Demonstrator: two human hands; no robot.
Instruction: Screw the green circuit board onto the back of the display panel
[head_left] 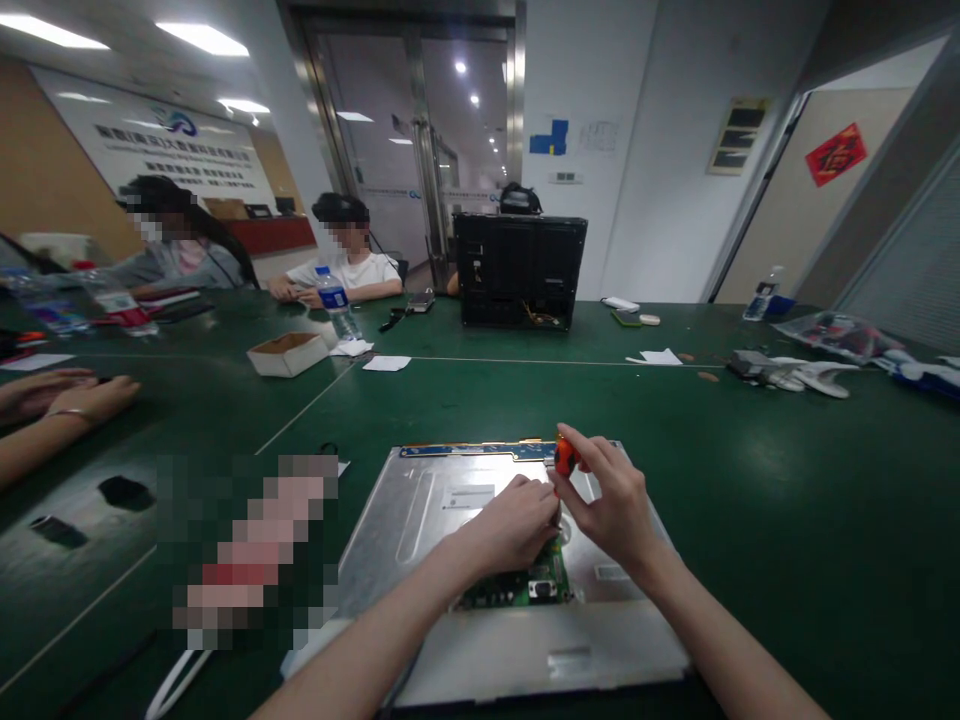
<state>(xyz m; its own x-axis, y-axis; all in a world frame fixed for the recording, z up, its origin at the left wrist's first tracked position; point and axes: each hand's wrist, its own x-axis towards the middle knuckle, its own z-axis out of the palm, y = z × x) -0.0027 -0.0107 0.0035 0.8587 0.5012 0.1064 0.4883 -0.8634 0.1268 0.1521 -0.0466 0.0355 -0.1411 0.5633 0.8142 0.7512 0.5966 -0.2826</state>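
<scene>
A silver metal display panel (420, 520) lies flat on the table before me. A narrow blue circuit strip (480, 452) runs along its far edge, and a green circuit board (551, 575) sits on its nearer part. My right hand (611, 495) grips the orange and black handle of a screwdriver (565, 456), held upright between thumb and fingers. Just to its left, my left hand (517, 520) is closed over the panel by the lower end of the screwdriver. What its fingertips pinch is hidden, as is the screwdriver's tip.
A black monitor housing (521, 270) stands at the back of the green table (787, 500). A small white box (289, 353) and a water bottle (337, 305) are at left. Two people sit across; another person's hands (82, 400) rest at far left. Gloves (802, 373) lie right.
</scene>
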